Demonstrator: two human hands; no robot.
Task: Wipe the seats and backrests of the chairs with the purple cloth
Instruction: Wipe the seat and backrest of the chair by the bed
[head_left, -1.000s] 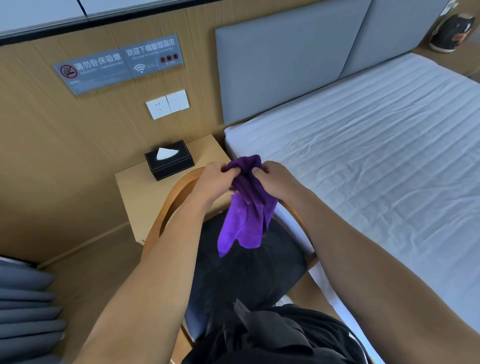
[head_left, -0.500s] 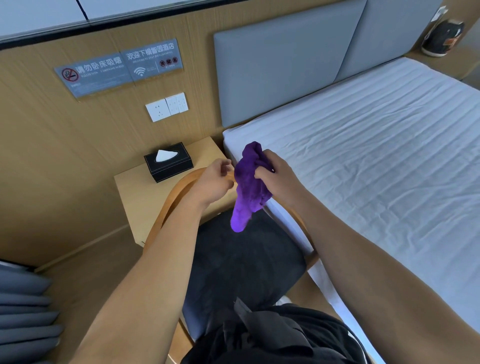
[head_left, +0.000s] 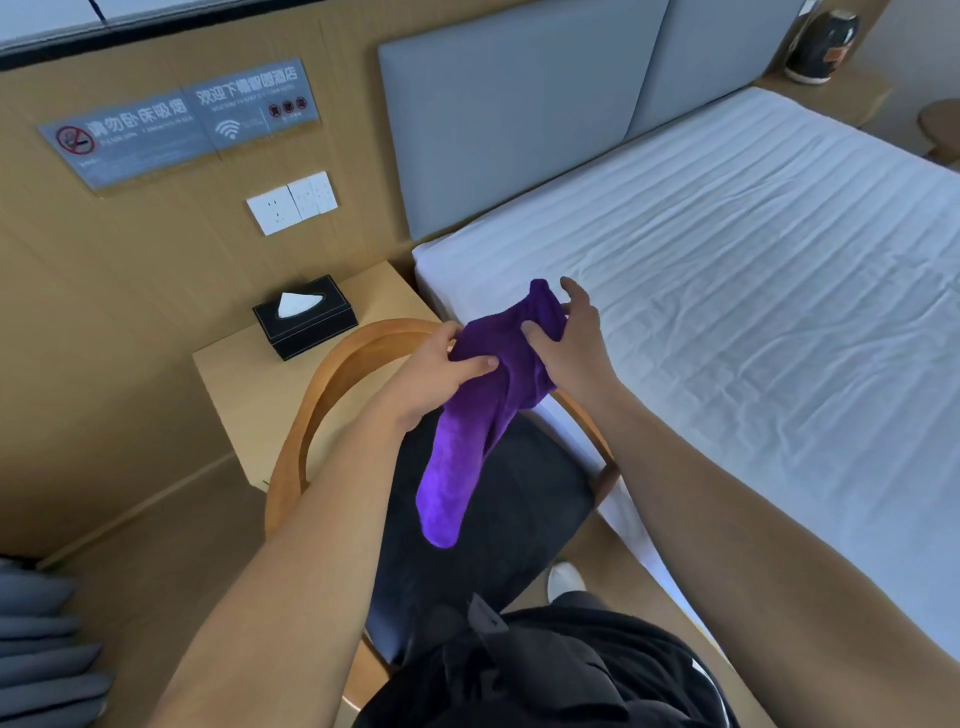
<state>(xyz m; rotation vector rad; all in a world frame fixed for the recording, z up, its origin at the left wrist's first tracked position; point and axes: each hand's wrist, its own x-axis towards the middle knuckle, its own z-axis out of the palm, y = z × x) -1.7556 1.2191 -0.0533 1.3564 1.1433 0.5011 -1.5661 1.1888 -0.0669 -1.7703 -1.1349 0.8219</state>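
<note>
I find the purple cloth (head_left: 483, 395) off every surface, held in the air above the rear edge of the chair seat (head_left: 524, 499) and just in front of the curved wooden backrest (head_left: 332, 384). My left hand (head_left: 441, 369) pinches the bunched middle between thumb and fingers. My right hand (head_left: 566, 343) grasps the upper end, thumb pressed on the front and fingers behind, with the forefinger lifted loose. The lower end hangs free toward the seat and appears not to touch it. My judgement is that the cloth is being gathered between both hands into a pad one palm can press flat (a dangling tail would drag and wipe poorly). Seat and backrest are not yet in contact with the cloth, so wiping of this chair is not under way. The chair stands between the nightstand (head_left: 228, 379) and the side edge of the bed (head_left: 727, 286). A tissue box (head_left: 306, 317) sits toward the nightstand's rear edge, out of the way.
</note>
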